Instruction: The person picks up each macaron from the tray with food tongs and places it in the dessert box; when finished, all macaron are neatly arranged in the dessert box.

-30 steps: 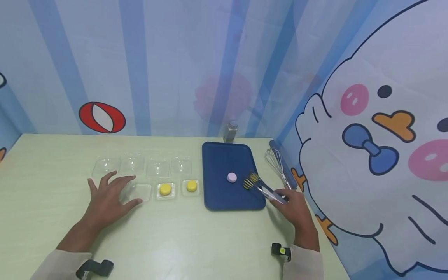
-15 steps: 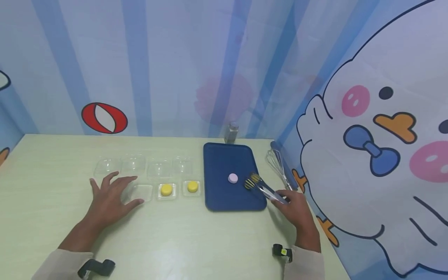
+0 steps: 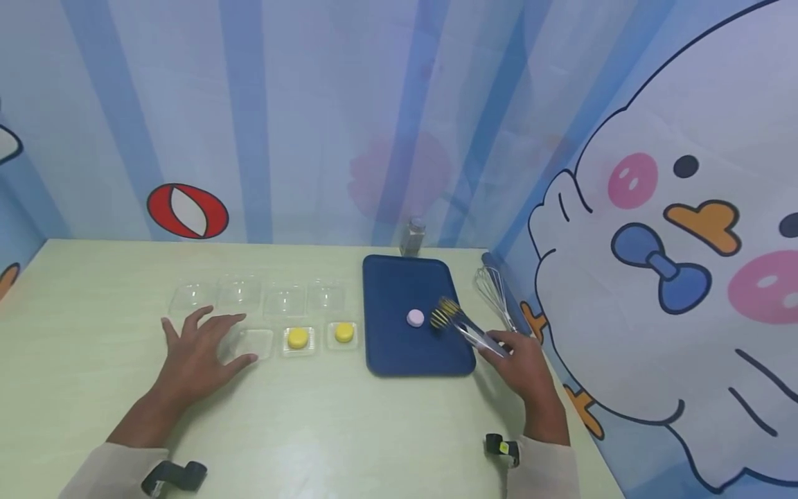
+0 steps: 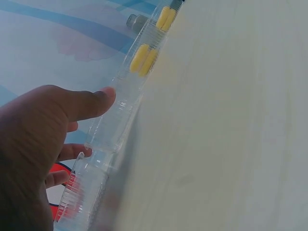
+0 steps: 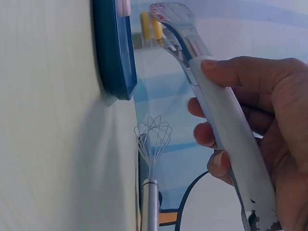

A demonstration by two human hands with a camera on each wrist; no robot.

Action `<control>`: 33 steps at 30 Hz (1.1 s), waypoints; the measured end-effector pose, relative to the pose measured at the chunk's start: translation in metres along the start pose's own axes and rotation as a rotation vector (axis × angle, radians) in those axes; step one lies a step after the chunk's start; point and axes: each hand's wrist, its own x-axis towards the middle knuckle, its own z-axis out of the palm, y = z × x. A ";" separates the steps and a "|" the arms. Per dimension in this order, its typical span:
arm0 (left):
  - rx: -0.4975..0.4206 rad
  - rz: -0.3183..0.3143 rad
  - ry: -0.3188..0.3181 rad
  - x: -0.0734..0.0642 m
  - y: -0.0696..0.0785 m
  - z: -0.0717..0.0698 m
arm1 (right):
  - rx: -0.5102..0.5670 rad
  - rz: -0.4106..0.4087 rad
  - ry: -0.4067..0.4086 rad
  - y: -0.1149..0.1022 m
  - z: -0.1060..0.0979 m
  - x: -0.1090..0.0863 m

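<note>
In the head view my left hand [image 3: 196, 353] spreads its thumb and fingers around a clear plastic box [image 3: 251, 343]; the thumb tip lies right at its near edge. To its right, one yellow macaron [image 3: 298, 338] and another yellow macaron [image 3: 344, 333] each sit in a clear box. My right hand [image 3: 524, 364] grips metal tongs [image 3: 476, 334] by the handle. Their slotted heads stand apart over the blue tray [image 3: 389, 284], with nothing between them. A pale lilac macaron [image 3: 415, 318] lies on the tray, just left of the tong heads.
Several clear lids [image 3: 285, 301] stand in a row behind the boxes. A whisk [image 3: 494, 294] lies right of the tray, near the table's right edge. Behind the tray stands a small grey bottle [image 3: 413, 238]. A printed curtain [image 3: 312, 138] hangs behind the table.
My right hand has turned the tongs slightly, and their heads have shifted a little to the left towards the lilac macaron. My left hand stays in place beside the clear box.
</note>
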 end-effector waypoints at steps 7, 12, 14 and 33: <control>0.009 -0.008 -0.001 0.002 0.001 -0.001 | 0.028 -0.041 0.004 -0.015 0.000 0.005; 0.001 -0.004 0.009 0.001 0.000 0.002 | 0.014 -0.081 -0.017 -0.028 0.005 0.011; -0.002 0.000 0.012 0.001 -0.001 0.003 | 0.000 -0.102 -0.022 -0.035 0.007 0.014; -0.001 -0.003 0.009 0.001 0.000 0.001 | 0.096 -0.329 -0.121 -0.115 0.048 0.037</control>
